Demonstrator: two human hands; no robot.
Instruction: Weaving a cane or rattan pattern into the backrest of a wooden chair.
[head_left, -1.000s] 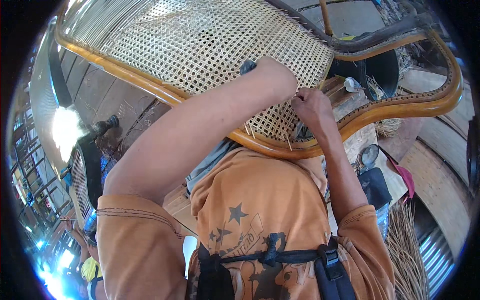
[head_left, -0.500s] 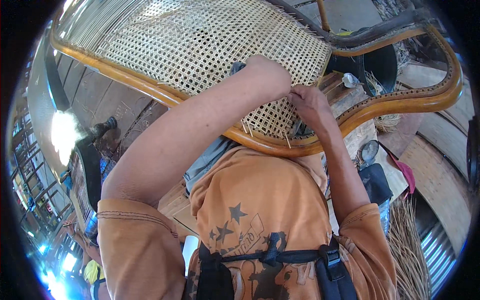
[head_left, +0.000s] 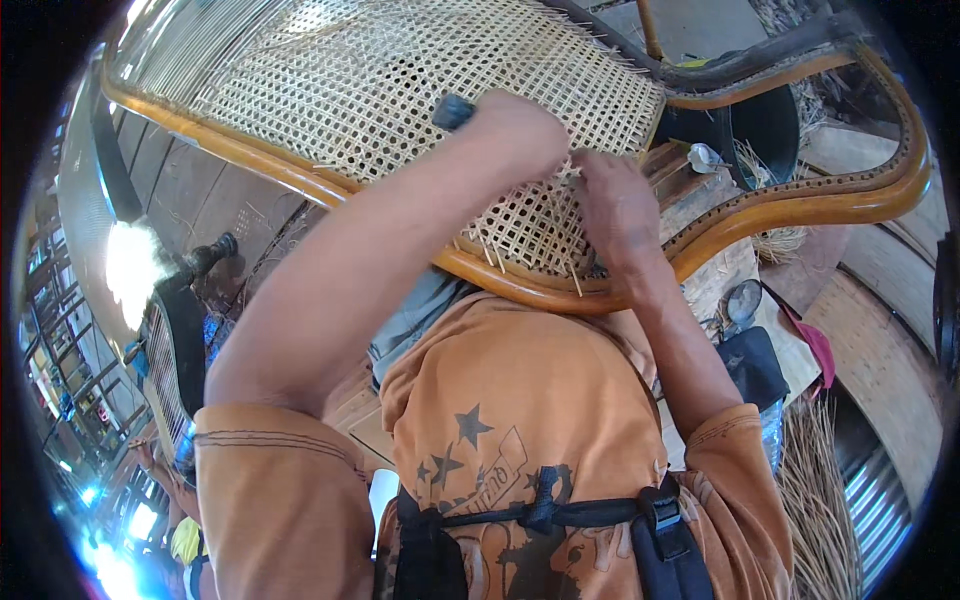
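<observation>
A panel of woven cane webbing (head_left: 400, 110), pale and full of small holes, fills a curved varnished wooden frame (head_left: 330, 190) across my front. My left hand (head_left: 520, 130) is a fist over the webbing, gripping a dark-handled tool (head_left: 455, 112) whose blunt end sticks out on the left; its other end is hidden. Beside it, my right hand (head_left: 618, 205) bends over the webbing near the narrow end of the panel. Its fingers are drawn together at the tips, close to the left wrist; what they pinch is hidden. Loose cane ends (head_left: 497, 255) poke up along the near edge.
The frame's bare arm (head_left: 800, 205), lined with holes, curves out to the right. Beyond it stands a black bucket (head_left: 765, 130). Long cane strands (head_left: 815, 490) lie at the lower right, near a dark pouch (head_left: 752, 365). Another framed panel (head_left: 85, 220) stands at the left.
My left fist has shifted a little up and left, baring more of the dark tool end. My right hand has moved slightly upward, its fingers less tightly curled.
</observation>
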